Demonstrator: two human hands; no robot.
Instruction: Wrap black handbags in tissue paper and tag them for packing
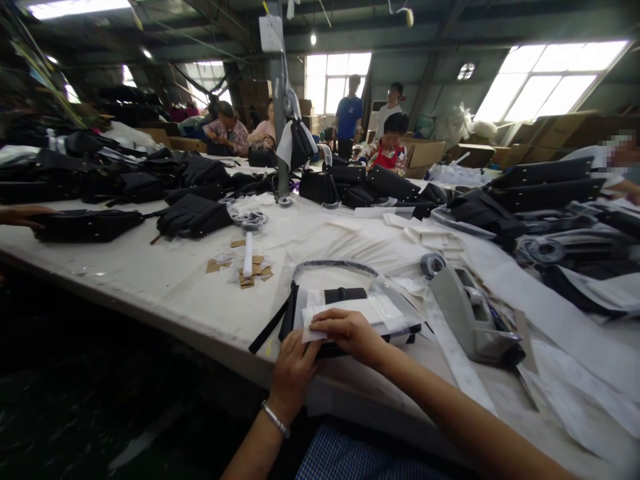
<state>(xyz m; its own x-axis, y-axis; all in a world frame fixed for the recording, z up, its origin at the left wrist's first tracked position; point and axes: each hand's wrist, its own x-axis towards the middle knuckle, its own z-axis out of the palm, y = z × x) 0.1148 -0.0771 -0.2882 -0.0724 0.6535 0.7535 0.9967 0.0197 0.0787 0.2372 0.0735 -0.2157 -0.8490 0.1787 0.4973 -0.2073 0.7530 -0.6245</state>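
Note:
A black handbag (286,327) lies on the table edge in front of me, its handle (335,265) wrapped in clear film and arched away from me. Over its front lies a white wrapping sheet (313,330), thin like paper or foam. My left hand (294,367) pinches the sheet's near left edge, thumb and fingers together. From the right, my right hand (353,333) has its fingers bent over the same sheet, pressing it near the left fingertips. A black strap (270,328) sticks out at the bag's left.
A grey tape dispenser (467,320) stands right of the bag, beside a tape roll (433,265). White sheets (360,237) are spread behind. Brown tags (255,272) lie left. Black bags (193,215) line the far side. A co-worker's hand (25,215) touches a bag at far left.

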